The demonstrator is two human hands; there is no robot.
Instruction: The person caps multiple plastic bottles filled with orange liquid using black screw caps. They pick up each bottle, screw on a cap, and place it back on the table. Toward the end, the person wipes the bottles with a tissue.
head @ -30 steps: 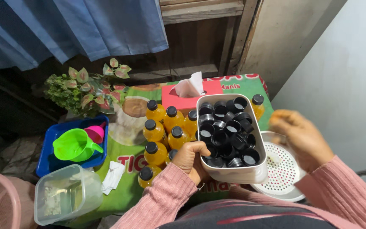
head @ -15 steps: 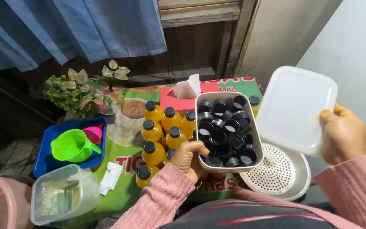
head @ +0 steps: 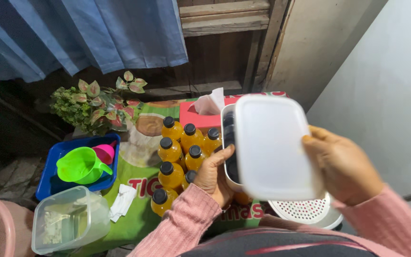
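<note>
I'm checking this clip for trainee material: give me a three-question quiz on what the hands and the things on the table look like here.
1. True or false: the white lid lies flat on the table.
2. Which hand holds the container of black caps? A) left B) right C) neither
3. Fill in: the green cup sits in a ____ tray.

Key:
1. False. The right hand holds it over the container, which it mostly covers.
2. A. The left hand grips its near-left side, next to the orange bottles with black caps.
3. Blue. A pink cup sits beside the green one.
</note>
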